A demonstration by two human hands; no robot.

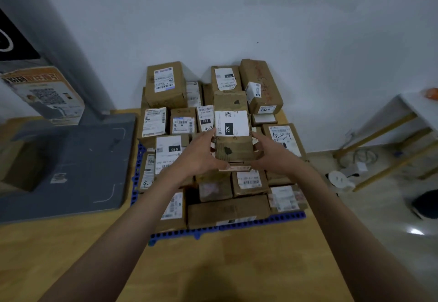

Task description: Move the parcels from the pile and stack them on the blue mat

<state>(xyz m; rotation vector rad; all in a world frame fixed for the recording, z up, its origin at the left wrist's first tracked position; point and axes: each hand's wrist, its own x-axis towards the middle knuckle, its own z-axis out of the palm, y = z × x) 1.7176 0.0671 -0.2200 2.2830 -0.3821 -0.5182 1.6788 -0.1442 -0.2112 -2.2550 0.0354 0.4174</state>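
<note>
Both hands, left hand (201, 157) and right hand (272, 157), grip a labelled parcel (232, 131) by its sides above the blue mat (286, 216), already crowded with stacked parcels (213, 135). The source pile is seemingly out of view.

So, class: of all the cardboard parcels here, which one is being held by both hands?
The parcel labelled 220: the left hand and right hand grip its sides, while every other parcel lies untouched on the blue mat.
</note>
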